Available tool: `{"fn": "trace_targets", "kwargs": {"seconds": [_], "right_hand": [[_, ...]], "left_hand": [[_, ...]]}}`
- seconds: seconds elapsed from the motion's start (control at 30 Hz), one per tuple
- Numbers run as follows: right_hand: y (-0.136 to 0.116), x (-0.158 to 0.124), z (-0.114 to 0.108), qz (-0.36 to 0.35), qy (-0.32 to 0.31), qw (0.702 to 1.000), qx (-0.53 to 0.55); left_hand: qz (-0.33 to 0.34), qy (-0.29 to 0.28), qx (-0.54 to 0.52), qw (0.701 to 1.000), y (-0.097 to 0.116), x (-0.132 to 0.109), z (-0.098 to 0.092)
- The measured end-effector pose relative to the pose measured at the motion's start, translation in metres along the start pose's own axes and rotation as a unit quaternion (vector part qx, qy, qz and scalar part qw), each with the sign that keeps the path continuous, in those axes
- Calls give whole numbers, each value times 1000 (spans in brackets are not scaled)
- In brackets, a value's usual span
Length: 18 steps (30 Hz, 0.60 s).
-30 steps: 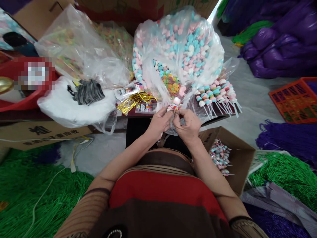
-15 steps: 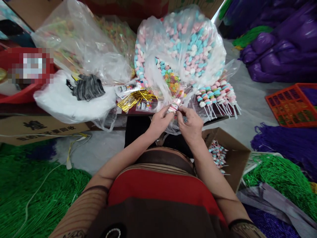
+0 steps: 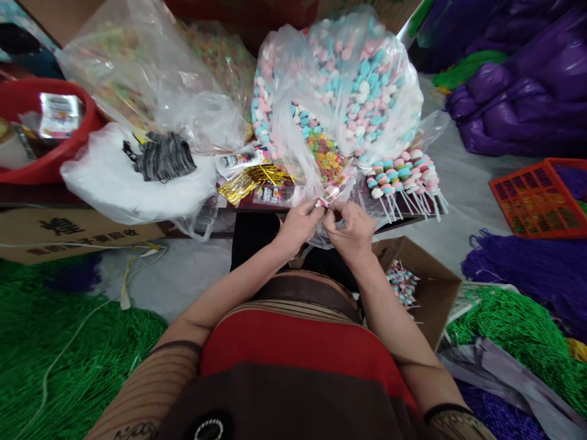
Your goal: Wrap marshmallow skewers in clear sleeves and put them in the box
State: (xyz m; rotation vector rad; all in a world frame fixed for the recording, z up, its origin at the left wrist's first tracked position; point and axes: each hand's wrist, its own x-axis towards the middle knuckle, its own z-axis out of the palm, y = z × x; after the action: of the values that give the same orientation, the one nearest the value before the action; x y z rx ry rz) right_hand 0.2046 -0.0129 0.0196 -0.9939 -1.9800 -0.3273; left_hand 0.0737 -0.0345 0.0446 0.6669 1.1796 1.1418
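At the table's front edge, my left hand (image 3: pixel 300 227) is closed with thumb and fingers pinching a pink-and-white candy skewer (image 3: pixel 321 202), mostly hidden by the fingers. My right hand (image 3: pixel 351 229) pinches at the same skewer from the right; what lies between its fingertips is too small to make out. Just beyond are a clear bag's crumpled opening (image 3: pixel 308 168) and ring-shaped gummies (image 3: pixel 326 156). Gold twist ties (image 3: pixel 250 183) and a printed clear wrapper (image 3: pixel 273 195) lie left of my hands. Candy skewers on white sticks (image 3: pixel 403 177) rest to the right.
A big bag of pink, blue and white candies (image 3: pixel 362 79) stands behind. Leftward are a bag of gummies (image 3: pixel 123 67), a grey striped glove-like cloth (image 3: pixel 165 157) and a red basin (image 3: pixel 85 134). A cardboard box (image 3: pixel 435 299) holding wrapped skewers sits below right.
The candy skewer between my hands shows less now, with my fingertips drawn closer over it. My right hand has shifted slightly left. The view has moved a little.
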Motion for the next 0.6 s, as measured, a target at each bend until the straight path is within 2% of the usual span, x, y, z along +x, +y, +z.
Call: {"fn": "trace_targets", "kwargs": {"seconds": [0.13,0.3,0.37,0.43,0.6], "right_hand": [[-2,-5,1,9,10,999,35],[1,-8,-2,148,-23,978,148],[2,-7,-4,173,-33,968,180],[1,-5,-6,164,-26,970,179],[-1,1,-9,101,-7,988,118]], "left_hand": [[-49,-30,-82,995,1,-1,1],[-113,-131,-194,966,6,-1,-3],[-125,-157,-211,957,7,-1,-4],[-121,-156,-209,958,8,-1,-4],[-63,-112,-197,972,5,-2,-1]]}}
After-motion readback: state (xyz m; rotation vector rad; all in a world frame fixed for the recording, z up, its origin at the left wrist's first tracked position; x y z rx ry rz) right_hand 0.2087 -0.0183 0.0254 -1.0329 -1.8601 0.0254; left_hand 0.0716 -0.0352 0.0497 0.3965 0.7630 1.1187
